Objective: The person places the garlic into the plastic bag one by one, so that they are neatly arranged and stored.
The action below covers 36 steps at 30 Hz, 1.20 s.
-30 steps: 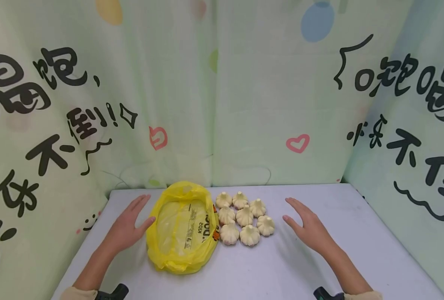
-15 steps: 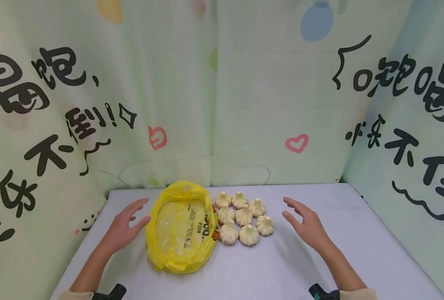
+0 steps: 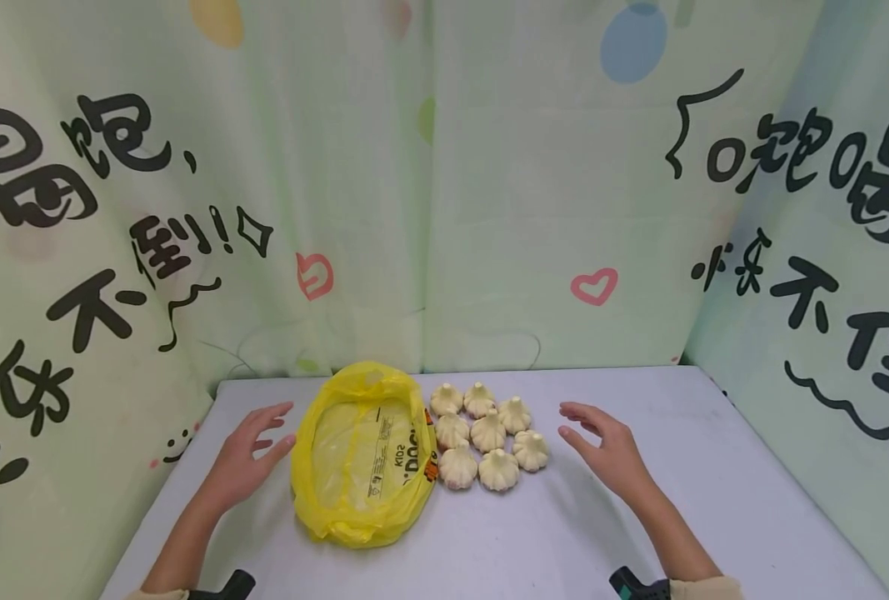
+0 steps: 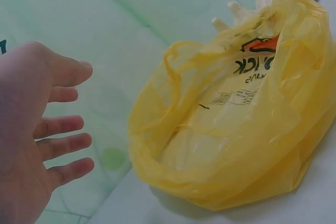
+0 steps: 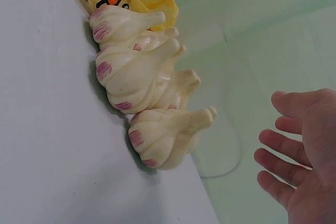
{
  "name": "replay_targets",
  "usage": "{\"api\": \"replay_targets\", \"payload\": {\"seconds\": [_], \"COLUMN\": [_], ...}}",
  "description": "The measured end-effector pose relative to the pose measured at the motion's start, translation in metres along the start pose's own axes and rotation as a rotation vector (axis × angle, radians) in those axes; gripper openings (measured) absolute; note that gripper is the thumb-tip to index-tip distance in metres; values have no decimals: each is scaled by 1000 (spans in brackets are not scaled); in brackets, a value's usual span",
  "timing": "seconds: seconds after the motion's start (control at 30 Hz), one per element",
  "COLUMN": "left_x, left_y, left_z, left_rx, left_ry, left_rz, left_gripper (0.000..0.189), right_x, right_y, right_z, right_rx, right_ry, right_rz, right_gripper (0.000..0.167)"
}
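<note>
A yellow plastic bag (image 3: 312, 500) stands on the table with its mouth spread wide; dark lettering shows through inside. Several garlic bulbs (image 3: 488, 432) sit in a cluster against the bag's right side, stems up. My left hand (image 3: 243, 461) hovers just left of the bag, fingers relaxed, touching nothing. To the right of the bulbs, my right hand (image 3: 613, 454) is held in the air with loosely bent fingers and nothing in it. In the right wrist view, the nearest garlic bulb (image 5: 167, 137) has purple streaks at its base and stands apart from the fingers.
The pale table (image 3: 504, 550) reaches back to a printed curtain (image 3: 504, 208) behind it, with more curtain along both sides. A dark wrist device (image 3: 222, 586) shows on the left wrist, and another wrist device (image 3: 639, 585) on the right.
Both hands have drawn slightly back and their fingers have bent a little more. The right hand has shifted a little left. The bag and the garlic bulbs have stayed in place.
</note>
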<state>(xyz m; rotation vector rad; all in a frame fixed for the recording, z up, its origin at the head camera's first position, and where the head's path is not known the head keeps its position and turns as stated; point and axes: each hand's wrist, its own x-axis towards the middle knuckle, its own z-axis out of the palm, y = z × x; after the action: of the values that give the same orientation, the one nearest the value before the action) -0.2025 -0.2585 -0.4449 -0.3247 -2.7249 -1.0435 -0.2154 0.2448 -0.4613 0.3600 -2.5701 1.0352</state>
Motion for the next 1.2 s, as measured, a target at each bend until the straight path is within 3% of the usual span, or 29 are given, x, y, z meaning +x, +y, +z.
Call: {"api": "replay_targets", "payload": {"seconds": [0.5, 1.2], "left_x": [-4, -8], "left_y": [-9, -16], "left_z": [14, 14], "left_rx": [-63, -122], "left_ry": [-8, -27], "left_rz": [-54, -190], "left_gripper": [49, 46], "right_x": [-1, 4], "right_y": [-2, 2], "right_z": [12, 25], "right_rx": [20, 69], "right_ry": [8, -27], "right_rz": [4, 17], "right_gripper": [33, 36]}}
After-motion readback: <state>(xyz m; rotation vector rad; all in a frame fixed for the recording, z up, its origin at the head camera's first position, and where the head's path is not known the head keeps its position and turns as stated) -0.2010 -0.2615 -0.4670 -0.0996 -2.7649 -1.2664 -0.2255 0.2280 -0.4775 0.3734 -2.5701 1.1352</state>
